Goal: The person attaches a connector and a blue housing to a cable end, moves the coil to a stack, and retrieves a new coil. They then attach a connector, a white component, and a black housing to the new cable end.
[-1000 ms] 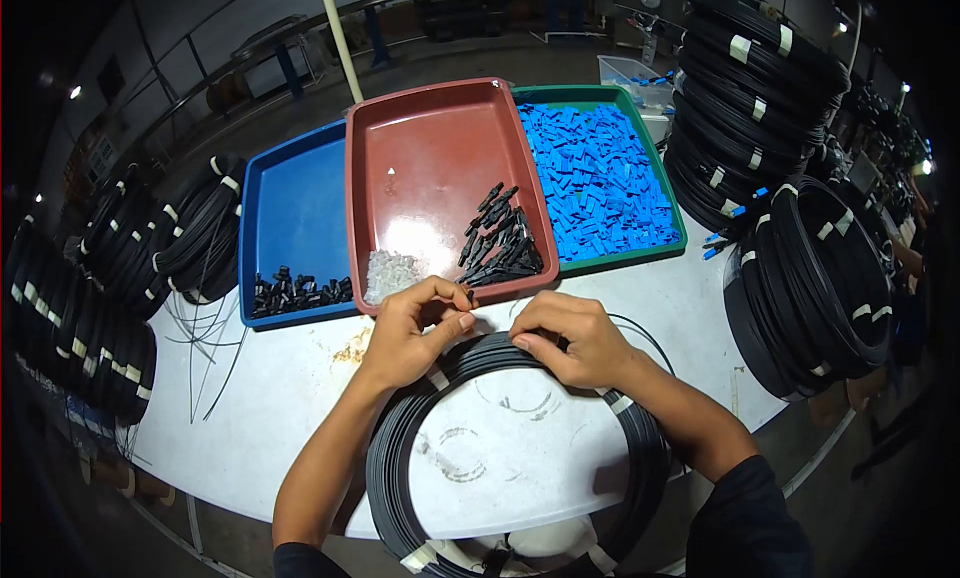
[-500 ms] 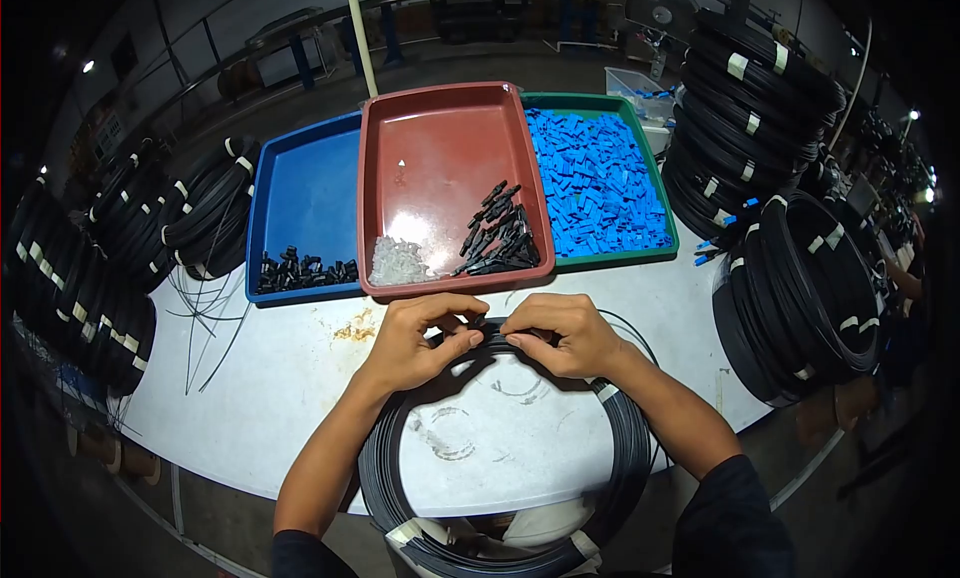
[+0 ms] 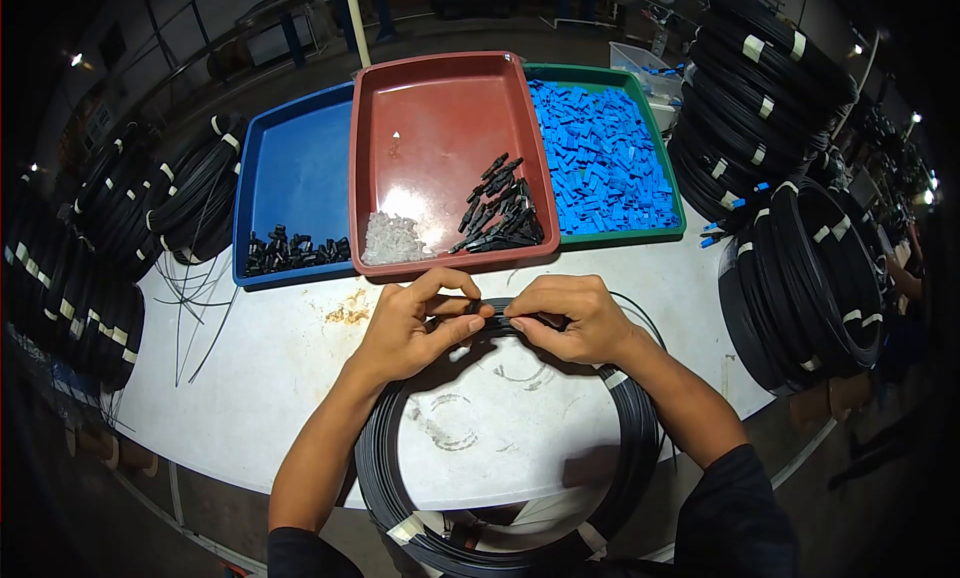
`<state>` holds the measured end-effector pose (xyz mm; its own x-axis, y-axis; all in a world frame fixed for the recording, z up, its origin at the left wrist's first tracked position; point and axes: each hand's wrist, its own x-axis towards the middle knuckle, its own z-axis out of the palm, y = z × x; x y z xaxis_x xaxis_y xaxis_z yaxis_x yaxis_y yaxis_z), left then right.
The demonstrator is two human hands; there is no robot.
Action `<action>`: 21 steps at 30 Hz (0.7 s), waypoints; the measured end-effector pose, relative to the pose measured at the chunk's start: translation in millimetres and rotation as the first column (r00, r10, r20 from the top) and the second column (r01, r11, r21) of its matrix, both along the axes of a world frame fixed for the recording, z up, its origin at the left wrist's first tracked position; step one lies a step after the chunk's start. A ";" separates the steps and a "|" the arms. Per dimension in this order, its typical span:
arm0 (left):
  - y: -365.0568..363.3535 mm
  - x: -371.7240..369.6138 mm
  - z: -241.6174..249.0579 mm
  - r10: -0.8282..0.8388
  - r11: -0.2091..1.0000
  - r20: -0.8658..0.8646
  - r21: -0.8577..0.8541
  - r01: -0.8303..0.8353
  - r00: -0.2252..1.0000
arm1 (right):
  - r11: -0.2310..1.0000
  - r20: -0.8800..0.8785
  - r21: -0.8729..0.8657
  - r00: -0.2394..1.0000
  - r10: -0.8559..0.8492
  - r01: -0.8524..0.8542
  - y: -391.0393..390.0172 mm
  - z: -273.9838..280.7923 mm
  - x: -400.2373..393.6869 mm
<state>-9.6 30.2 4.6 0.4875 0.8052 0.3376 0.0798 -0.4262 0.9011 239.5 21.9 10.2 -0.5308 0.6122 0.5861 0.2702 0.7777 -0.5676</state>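
A coil of black cable [image 3: 632, 428], bound with pale tape, lies over the table's near edge. At its far side, my left hand [image 3: 420, 323] is closed in a pinch, a small black piece [image 3: 474, 306] showing between the fingers; its exact kind is too small to tell. My right hand [image 3: 570, 318] faces it, thumb and forefinger pinched on a thin black cable end at the coil's top. The fingertips of both hands nearly meet. What lies inside each pinch is partly hidden.
Beyond the hands stand a blue tray [image 3: 300, 178] with black parts, a red tray [image 3: 440, 108] with clear pieces and black connectors, and a green tray [image 3: 683, 223] full of blue clips. Cable coils [image 3: 770, 98] are stacked right, with more coils [image 3: 195, 198] left.
The view has shifted slightly, so the trays sit higher in the picture. My left fingers have opened out a little around the small black piece and moved closer to my right fingertips.
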 end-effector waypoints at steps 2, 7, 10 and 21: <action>1.5 -0.4 -4.2 -0.004 1.000 0.017 0.000 0.004 1.000 | 1.000 -0.002 0.012 1.000 0.005 -0.005 1.2 -0.9 0.2; -0.5 0.0 0.2 0.073 0.997 -0.038 -0.017 -0.073 0.997 | 1.000 0.002 -0.006 1.000 -0.024 0.024 -0.9 0.4 0.1; 3.0 -3.7 -4.0 0.045 0.998 -0.112 0.052 -0.039 0.993 | 1.000 -0.019 0.014 1.000 -0.021 0.021 -0.6 -0.2 -0.3; 3.2 8.3 4.5 0.073 0.995 -0.022 0.069 -0.072 0.997 | 0.975 -0.101 0.194 0.991 -0.092 0.110 -1.2 -1.2 -2.3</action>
<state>-1.3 33.4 9.1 0.4375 0.8143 0.3815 0.1342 -0.4787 0.8677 237.2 20.8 8.9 -0.4112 0.5267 0.7440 0.3075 0.8485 -0.4307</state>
